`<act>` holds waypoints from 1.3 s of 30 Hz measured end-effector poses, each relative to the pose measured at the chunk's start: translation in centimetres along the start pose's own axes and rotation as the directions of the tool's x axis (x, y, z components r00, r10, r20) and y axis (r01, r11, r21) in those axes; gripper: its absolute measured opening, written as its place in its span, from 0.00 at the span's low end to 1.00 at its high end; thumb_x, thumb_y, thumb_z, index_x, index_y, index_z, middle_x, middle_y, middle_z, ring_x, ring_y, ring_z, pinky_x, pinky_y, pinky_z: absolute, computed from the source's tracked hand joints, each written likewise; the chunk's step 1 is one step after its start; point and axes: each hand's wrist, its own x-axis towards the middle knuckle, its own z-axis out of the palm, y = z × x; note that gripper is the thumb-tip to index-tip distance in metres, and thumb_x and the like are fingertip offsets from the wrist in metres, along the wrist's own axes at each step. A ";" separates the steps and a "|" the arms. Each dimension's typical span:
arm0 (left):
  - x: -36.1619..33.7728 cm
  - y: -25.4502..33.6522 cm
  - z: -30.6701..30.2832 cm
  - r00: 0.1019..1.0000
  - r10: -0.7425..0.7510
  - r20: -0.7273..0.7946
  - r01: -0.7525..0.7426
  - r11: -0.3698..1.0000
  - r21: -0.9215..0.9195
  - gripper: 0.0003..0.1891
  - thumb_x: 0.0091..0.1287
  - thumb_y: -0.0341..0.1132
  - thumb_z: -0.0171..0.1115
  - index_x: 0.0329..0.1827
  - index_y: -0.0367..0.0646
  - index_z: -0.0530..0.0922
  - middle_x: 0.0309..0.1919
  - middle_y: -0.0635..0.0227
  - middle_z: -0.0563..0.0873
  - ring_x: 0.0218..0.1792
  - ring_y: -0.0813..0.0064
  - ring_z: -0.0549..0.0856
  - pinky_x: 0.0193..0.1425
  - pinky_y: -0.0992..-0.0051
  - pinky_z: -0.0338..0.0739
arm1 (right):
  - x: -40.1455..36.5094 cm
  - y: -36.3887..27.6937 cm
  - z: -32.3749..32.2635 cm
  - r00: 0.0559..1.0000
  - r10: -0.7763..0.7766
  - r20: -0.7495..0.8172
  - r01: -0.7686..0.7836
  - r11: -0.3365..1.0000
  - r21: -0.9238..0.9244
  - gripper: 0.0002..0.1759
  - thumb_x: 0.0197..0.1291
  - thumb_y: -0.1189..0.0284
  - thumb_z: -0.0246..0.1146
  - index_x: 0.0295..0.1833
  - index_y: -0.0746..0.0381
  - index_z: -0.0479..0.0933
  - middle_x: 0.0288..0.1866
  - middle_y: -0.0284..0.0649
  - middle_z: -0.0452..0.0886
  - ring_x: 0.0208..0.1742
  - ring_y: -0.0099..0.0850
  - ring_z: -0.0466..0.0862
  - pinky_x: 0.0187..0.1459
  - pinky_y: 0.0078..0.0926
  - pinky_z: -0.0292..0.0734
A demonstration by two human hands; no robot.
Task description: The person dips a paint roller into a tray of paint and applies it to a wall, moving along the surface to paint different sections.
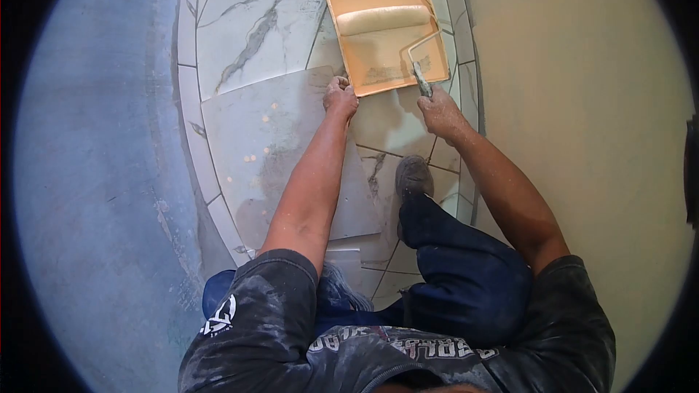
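My right hand (440,111) is wrapped round the handle of a paint roller (384,20). Its pale, paint-soaked sleeve lies across the upper half of a paint tray (397,65), and the wire frame bends down the right side. Light orange paint coats the tray, with a thinner, greyish patch near its lower end. At the tray's lower left corner, my left hand (340,96) has its fingers curled against the rim; the fingertips are partly hidden. Just beside that hand is the top corner of a grey sheet (291,153) spotted with paint drops.
Marbled white tiles (247,25) cover the floor, with border tiles along both sides. A blue wall (95,145) rises at the left and a yellowish-beige wall (582,102) at the right. My shoe (415,175) rests on the tiles below the tray.
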 end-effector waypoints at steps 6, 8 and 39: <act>2.1 -2.8 1.4 0.997 0.057 -0.061 -0.056 0.998 0.017 0.08 0.67 0.32 0.60 0.47 0.42 0.76 0.33 0.63 0.84 0.29 0.71 0.84 0.33 0.72 0.79 | 3.5 -0.5 0.6 0.999 -0.022 -0.031 0.024 0.997 0.071 0.24 0.65 0.63 0.53 0.54 0.75 0.69 0.48 0.65 0.79 0.50 0.55 0.81 0.53 0.47 0.74; 1.4 -2.4 1.3 0.998 0.021 -0.056 -0.021 1.000 0.011 0.10 0.65 0.36 0.62 0.46 0.43 0.78 0.35 0.61 0.87 0.34 0.66 0.87 0.43 0.68 0.81 | 4.6 -0.2 1.0 0.997 -0.055 -0.049 0.060 0.994 0.097 0.23 0.65 0.63 0.54 0.54 0.75 0.69 0.47 0.64 0.79 0.50 0.53 0.82 0.52 0.46 0.75; -1.0 0.9 0.3 0.996 -0.093 0.005 0.093 0.991 -0.100 0.09 0.68 0.30 0.58 0.49 0.39 0.74 0.36 0.62 0.83 0.28 0.74 0.84 0.26 0.76 0.82 | 2.3 0.9 -0.4 0.995 -0.101 -0.020 0.101 0.995 0.000 0.23 0.64 0.63 0.54 0.51 0.75 0.69 0.43 0.67 0.78 0.49 0.60 0.80 0.51 0.49 0.73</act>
